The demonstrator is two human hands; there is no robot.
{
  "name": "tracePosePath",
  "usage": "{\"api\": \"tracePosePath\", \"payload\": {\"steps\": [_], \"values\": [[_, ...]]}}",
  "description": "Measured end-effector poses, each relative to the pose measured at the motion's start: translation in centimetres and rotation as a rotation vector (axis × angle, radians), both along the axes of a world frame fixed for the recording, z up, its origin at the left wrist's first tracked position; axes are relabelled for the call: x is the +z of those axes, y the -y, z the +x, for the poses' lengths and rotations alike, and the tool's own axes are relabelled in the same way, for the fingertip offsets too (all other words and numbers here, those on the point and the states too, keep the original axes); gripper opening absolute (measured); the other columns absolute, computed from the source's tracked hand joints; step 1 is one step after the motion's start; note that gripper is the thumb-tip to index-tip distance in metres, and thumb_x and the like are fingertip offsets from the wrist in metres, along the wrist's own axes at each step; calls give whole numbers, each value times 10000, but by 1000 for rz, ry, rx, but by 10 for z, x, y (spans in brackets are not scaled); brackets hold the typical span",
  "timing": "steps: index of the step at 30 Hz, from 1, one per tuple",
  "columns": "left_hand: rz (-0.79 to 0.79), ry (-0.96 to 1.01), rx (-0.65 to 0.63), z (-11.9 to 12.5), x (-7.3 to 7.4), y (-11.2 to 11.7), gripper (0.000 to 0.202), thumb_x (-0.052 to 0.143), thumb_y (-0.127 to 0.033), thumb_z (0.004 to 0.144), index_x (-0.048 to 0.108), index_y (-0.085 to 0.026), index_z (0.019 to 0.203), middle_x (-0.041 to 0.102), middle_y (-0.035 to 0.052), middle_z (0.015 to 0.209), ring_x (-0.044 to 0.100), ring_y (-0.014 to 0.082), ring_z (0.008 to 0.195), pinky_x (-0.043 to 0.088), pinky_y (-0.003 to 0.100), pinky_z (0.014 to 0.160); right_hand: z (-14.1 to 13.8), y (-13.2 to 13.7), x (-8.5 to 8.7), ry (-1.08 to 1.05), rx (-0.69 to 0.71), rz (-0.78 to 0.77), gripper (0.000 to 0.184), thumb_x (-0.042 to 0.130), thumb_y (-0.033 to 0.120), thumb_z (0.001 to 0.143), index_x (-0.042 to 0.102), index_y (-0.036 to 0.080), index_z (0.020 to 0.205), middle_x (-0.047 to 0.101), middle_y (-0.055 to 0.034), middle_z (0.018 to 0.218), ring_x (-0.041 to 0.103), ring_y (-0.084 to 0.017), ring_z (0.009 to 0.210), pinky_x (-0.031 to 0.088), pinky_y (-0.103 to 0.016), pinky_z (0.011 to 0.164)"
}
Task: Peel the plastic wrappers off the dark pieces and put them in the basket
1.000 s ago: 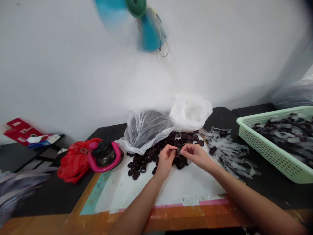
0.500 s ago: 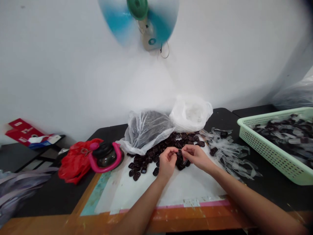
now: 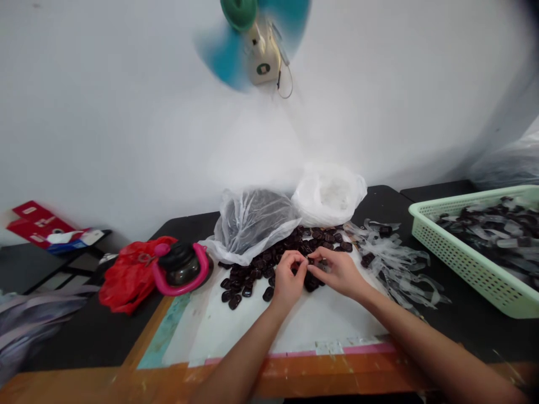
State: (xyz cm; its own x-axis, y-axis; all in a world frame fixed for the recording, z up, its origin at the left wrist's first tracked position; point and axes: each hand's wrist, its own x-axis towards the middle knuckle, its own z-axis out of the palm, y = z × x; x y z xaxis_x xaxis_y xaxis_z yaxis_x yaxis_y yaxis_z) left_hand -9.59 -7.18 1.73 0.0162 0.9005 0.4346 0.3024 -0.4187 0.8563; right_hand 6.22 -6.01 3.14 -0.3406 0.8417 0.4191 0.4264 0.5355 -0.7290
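My left hand (image 3: 289, 280) and my right hand (image 3: 338, 271) meet over a heap of small dark glossy rounded-rectangular pieces (image 3: 256, 269) on a white sheet (image 3: 236, 331). Thumb and forefinger of the left hand are pinched together, their tips turned toward the right hand. On the right, thumb and forefinger curl into a ring with their tips close to the left fingertips. Whatever lies between the fingertips is small and mostly hidden. Just below the hands lie more dark pieces (image 3: 311, 282).
Clear plastic strips (image 3: 404, 269) lie right of the sheet, beside a pale green basket (image 3: 471, 264) of dark pieces and strips. Behind the heap sit a clear plastic bag (image 3: 256, 219) and a white bag (image 3: 328, 196). A pink-handled dark pot (image 3: 183, 269) and red bag (image 3: 130, 275) stand left.
The dark piece seen between my fingertips earlier is now mostly hidden. My left fingers have curled in more, and the right thumb and forefinger have opened into a wider ring.
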Motion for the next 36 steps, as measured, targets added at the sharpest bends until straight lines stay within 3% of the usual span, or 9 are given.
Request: {"api": "tracePosePath", "payload": {"steps": [2, 8, 14, 17, 20, 23, 26, 32, 36], "values": [[-18, 25, -18, 1, -1, 0, 125, 537, -229, 831, 599, -154, 753, 548, 70, 905, 528, 167, 854, 430, 262, 716, 1, -2, 1, -59, 9, -76, 149, 613, 278, 761, 594, 200, 887, 638, 0, 703, 534, -130, 608, 360, -236, 569], [-154, 191, 17, -3, -1, -9, 164, 555, -311, 814, 576, -155, 768, 555, 24, 744, 505, 128, 683, 411, 230, 634, 9, -12, 0, -351, 320, -576, 401, 591, 426, 795, 534, 153, 1084, 675, -44, 714, 437, -88, 497, 264, -207, 456], [-230, 294, 95, -9, -2, -15, 202, 547, -360, 810, 566, -162, 773, 562, 15, 721, 519, 126, 666, 434, 216, 600, 12, -17, -4, -351, 333, -662, 393, 648, 441, 746, 597, 132, 983, 672, -53, 695, 384, -66, 449, 234, -201, 421], [-231, 296, 106, -9, -3, -16, 214, 538, -374, 819, 574, -163, 818, 573, 18, 752, 517, 119, 641, 440, 221, 596, 12, -18, -6, -288, 309, -606, 347, 618, 427, 773, 598, 142, 970, 659, -33, 643, 374, -67, 409, 255, -202, 407], [-189, 221, 119, -8, -3, -14, 210, 530, -364, 833, 579, -159, 845, 583, 23, 756, 520, 121, 640, 429, 224, 601, 11, -17, -7, -129, 144, -389, 324, 580, 406, 803, 595, 160, 1013, 654, -20, 638, 452, -95, 434, 327, -217, 443], [-86, 79, 122, -5, -1, -8, 184, 526, -333, 844, 588, -160, 850, 603, 39, 789, 545, 142, 710, 428, 239, 653, 10, -13, -6, 21, -65, -60, 445, 634, 408, 767, 559, 207, 1157, 676, -52, 910, 569, -135, 598, 415, -250, 566], [-26, -28, 98, -2, -1, -2, 180, 521, -324, 852, 611, -167, 861, 622, 50, 832, 556, 155, 754, 424, 249, 684, 6, -6, -4, 132, -69, 136, 481, 658, 385, 763, 547, 251, 1211, 647, -55, 1043, 609, -188, 817, 439, -271, 681], [-127, 101, 49, 0, -3, -2, 212, 512, -363, 861, 584, -165, 846, 622, 38, 806, 570, 146, 734, 441, 242, 678, -1, 0, -8, 241, -156, 245, 180, 598, 353, 811, 689, 221, 893, 680, -44, 771, 575, -203, 732, 395, -299, 632], [-184, 212, 47, 0, -3, -5, 245, 504, -401, 862, 559, -162, 848, 627, 54, 845, 573, 146, 727, 447, 235, 635, -1, -2, -8, 162, -76, 234, 131, 575, 297, 822, 674, 228, 870, 679, -41, 772, 560, -185, 730, 401, -286, 648]]}}
